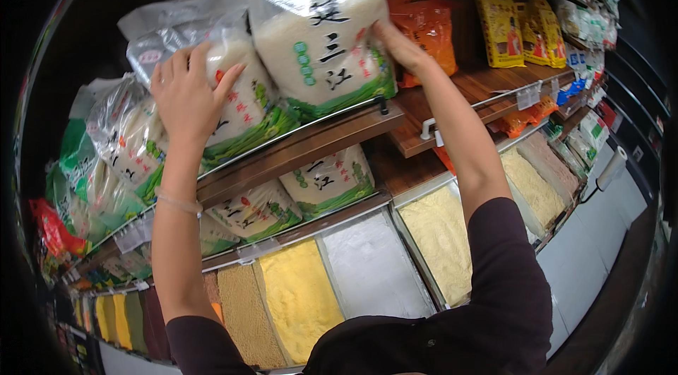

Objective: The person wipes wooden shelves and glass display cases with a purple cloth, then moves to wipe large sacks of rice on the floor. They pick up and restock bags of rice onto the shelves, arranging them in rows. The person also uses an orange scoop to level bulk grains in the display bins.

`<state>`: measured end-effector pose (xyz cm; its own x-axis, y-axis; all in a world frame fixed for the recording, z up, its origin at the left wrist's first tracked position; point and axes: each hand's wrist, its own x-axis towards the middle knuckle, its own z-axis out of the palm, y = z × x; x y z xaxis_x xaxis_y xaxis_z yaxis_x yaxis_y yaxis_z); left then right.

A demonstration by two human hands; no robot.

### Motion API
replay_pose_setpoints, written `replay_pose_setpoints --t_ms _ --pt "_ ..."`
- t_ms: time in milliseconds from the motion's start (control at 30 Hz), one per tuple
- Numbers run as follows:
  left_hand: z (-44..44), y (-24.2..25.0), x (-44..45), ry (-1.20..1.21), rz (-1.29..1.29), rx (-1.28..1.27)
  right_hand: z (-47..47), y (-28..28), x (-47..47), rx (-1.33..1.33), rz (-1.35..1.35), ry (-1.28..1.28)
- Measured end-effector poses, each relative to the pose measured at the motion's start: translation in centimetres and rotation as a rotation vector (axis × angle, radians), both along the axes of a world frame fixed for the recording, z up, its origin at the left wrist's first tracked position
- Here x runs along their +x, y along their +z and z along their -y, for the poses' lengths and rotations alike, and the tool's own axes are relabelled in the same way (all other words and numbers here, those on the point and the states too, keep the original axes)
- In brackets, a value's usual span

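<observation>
A large clear plastic bag of white rice [323, 41], printed with green fields and dark writing, stands upright near the right end of the upper wooden shelf. My right hand [397, 44] rests against its right side, the fingertips partly out of sight behind the edge. My left hand [193, 89] lies with fingers spread on the front of a neighbouring rice bag [249, 105], which leans a little to the left. A second rice bag [130, 136] sits left of my left wrist. Orange plastic packages [429, 30] are just behind my right hand.
The wooden shelf edge [296, 155] runs below the bags. Further rice bags [331, 179] fill the lower shelf. Bins of yellow grain meal [299, 295] and white flour [376, 264] lie beneath. Yellow packages [500, 25] stand at right, near a white hook [426, 128].
</observation>
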<state>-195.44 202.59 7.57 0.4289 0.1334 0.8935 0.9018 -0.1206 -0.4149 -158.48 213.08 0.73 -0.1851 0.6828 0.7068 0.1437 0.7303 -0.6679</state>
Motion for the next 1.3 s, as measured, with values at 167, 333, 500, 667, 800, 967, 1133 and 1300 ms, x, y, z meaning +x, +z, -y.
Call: replay_pose_setpoints --t_ms 167,333,500,667,800,967,1133,1300 --pt "-1.7 0.3 -0.1 -0.008 -0.021 0.084 -0.6 1.7 -2.6 -0.099 -0.092 -0.098" --pt "-1.2 -0.5 0.1 -0.024 0.026 0.04 -0.7 1.3 -2.9 -0.089 -0.023 -0.139" --pt "-0.6 -0.4 0.1 -0.03 0.069 -0.059 1.9 2.0 -1.8 0.011 -0.041 -0.124" --pt "2.3 -3.1 -2.9 -0.14 0.153 -0.066 2.7 7.9 -2.5 -0.015 -0.441 -0.024" --pt "7.9 -8.2 -6.5 -0.134 0.277 -0.172 0.5 10.4 -5.8 -0.206 -0.099 0.059" --pt "21.6 -19.9 -13.6 0.113 0.468 -0.382 3.5 10.5 -4.7 -0.263 -0.468 -0.144" --pt "42.8 -35.3 -19.0 0.685 0.984 -0.473 8.6 7.8 -10.6 1.064 -0.209 -0.705" --pt "62.2 -42.8 -14.8 1.2 1.216 -0.328 8.5 6.5 -28.5 0.973 0.466 -0.737"
